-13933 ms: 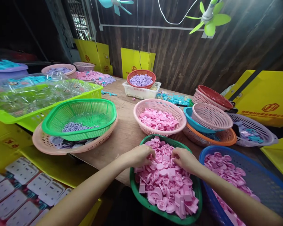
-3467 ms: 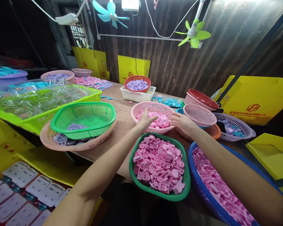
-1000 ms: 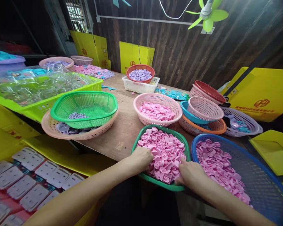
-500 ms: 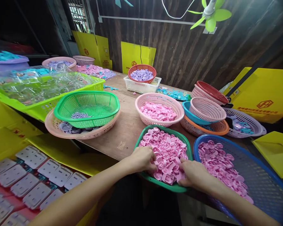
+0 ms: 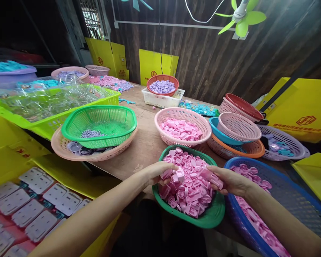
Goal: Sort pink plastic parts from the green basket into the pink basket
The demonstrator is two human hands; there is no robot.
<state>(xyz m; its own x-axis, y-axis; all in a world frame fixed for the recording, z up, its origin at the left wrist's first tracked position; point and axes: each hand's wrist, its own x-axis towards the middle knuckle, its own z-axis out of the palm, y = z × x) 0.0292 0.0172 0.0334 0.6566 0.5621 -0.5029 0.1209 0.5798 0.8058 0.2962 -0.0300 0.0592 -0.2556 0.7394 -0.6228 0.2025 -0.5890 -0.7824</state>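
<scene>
A dark green basket full of small pink plastic parts stands at the table's near edge. Over its left side, my left hand is closed on pink plastic pieces, a blocky one jutting from the fingertips. Across from it, my right hand grips a long pink plastic piece between thumb and fingers, above the basket's right side. Both hands are raised off the heap and a short gap separates them. The exact kind of these pieces cannot be made out.
Behind is a pink basket of pink parts. To the right lies a big blue basket, with stacked baskets beyond. On the left, a bright green basket rests in a peach one, beside a lime crate of bagged items.
Both hands have come up out of the pink heap, now with pink pieces in their fingers. The view has shifted slightly, and the green basket appears a little lower.
</scene>
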